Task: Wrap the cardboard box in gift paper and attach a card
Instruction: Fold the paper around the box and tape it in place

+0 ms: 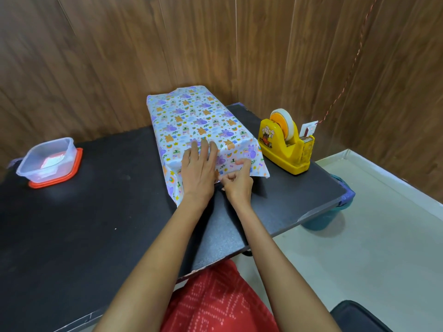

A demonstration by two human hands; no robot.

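Black table [96,224]: one wrapped box [191,116], two hands [199,168]

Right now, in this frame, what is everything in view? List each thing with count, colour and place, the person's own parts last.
wrapped box: one, white paper with purple and orange cartoon print, middle of table, far end against the wall
table: one, black, fills the lower left
tape dispenser: one, yellow with a white roll, right of the box
plastic container: one, clear, on an orange lid, left table edge
bin: one, teal, on the floor beyond the table's right corner
wall: brown wood panels, behind
left hand: flat on the paper at the near end
right hand: pinching the paper's near edge
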